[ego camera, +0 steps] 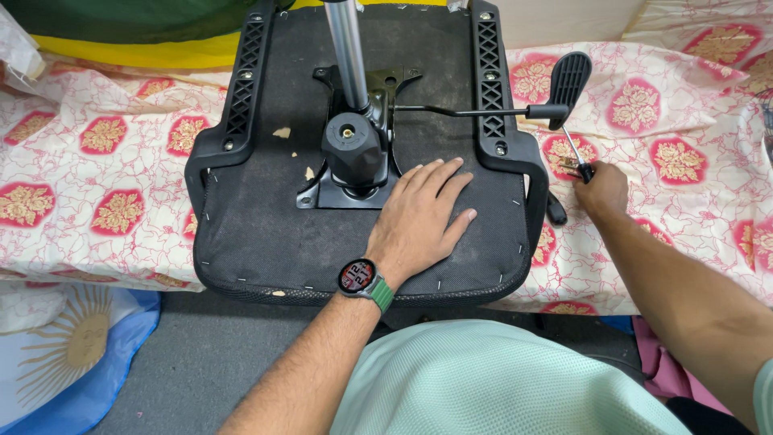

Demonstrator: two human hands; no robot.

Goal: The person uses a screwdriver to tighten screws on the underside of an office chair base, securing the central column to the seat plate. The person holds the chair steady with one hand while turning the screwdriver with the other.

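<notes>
1. My left hand (423,216) lay flat, palm down, on the black fabric underside of an overturned office chair seat (258,234); the fingers were straight and slightly spread, pinching nothing.
2. My left wrist carried a round smartwatch (355,275) on a green band.
3. My right hand (602,189) rested off the seat's 3 o'clock edge, on the bed; its fingers were curled around the handle of a screwdriver (575,153), whose thin shaft pointed toward 11 o'clock. The fingertips were hidden, so I could not tell exactly how tightly they closed.
4. The seat lay upside down on a floral bedsheet (105,185), white with red and gold medallions, directly ahead of me at 12 o'clock.
5. The tilt mechanism (353,153), a black metal plate with a black housing, sat at the seat's centre, just at 10 o'clock from my left fingertips.
6. A chrome gas lift cylinder (347,48) rose from that housing toward 12 o'clock.
7. A black adjustment lever (567,80) with a paddle grip extended from the mechanism toward 3 o'clock, just above the screwdriver tip.
8. Black plastic armrest brackets (491,72) ran along both sides of the seat.
</notes>
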